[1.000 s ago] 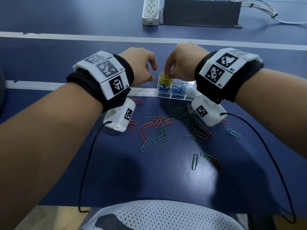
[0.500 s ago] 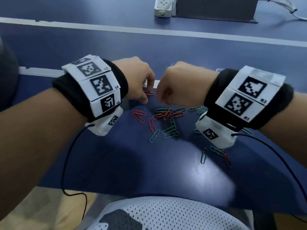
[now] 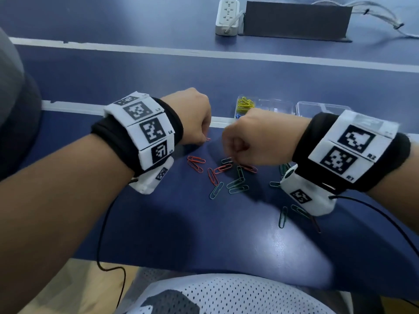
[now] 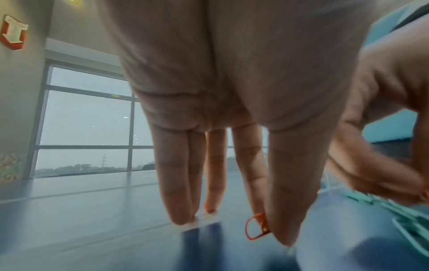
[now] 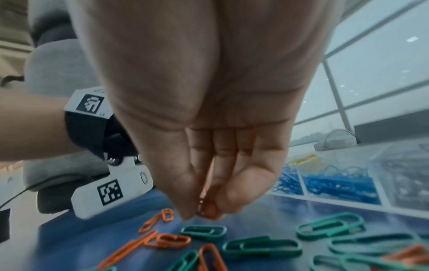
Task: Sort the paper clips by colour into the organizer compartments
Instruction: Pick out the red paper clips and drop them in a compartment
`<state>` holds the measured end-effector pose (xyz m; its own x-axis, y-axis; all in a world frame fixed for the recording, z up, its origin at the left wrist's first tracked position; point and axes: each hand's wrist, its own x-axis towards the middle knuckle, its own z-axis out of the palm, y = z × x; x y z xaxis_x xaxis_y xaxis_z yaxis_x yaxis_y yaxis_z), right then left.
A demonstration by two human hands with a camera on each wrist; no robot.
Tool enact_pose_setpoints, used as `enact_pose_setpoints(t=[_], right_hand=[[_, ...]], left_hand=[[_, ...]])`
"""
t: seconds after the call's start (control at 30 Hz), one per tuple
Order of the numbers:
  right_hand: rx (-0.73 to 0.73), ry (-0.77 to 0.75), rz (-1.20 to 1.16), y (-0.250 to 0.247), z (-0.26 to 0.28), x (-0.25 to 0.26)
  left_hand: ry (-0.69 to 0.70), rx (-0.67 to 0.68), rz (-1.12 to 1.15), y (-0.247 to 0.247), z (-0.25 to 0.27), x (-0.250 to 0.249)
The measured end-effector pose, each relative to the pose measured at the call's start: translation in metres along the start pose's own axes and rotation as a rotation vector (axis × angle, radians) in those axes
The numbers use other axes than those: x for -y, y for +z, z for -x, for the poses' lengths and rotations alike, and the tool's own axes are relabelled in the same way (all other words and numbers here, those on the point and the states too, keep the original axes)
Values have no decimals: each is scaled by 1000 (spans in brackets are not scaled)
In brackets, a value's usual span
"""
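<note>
Since a second ago your right hand (image 3: 247, 141) has dropped back from the clear plastic compartment organizer (image 3: 267, 105) to the loose green and orange paper clips (image 3: 235, 177) on the blue counter (image 3: 204, 234); its grip is now pinched on an orange wire clip (image 5: 206, 210). Your left hand (image 3: 192, 118) has come down too, thumb and forefinger clamped on another orange clip (image 4: 256, 227). My read: yellow and blue are binned; orange goes next, green after.

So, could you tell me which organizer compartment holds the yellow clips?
The far-left compartment of the organizer; it alone holds yellow clips. The ones nearer the person hold blue clips.
</note>
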<state>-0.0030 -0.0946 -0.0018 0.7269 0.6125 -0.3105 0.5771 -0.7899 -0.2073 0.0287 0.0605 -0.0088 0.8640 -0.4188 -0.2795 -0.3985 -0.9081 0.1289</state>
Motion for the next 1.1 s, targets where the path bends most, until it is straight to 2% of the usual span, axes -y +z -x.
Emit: enact_pose_setpoints(t=[0.17,0.33,0.57,0.8,1.1], right_hand=[[-32,-34,-39,4,1,0],[-48,-110,-13,6,-2,14],[31,-185,232,7,-9,27],[67,-157,305,10,-8,33],[20,-145,267,18,-6,33]], left_hand=[[-7,-165,172,-5,16,5],[12,-41,288,-4,32,7],[-16,35,184,5,37,6],[59,126,45,13,37,1],[95,87,-52,10,40,-4]])
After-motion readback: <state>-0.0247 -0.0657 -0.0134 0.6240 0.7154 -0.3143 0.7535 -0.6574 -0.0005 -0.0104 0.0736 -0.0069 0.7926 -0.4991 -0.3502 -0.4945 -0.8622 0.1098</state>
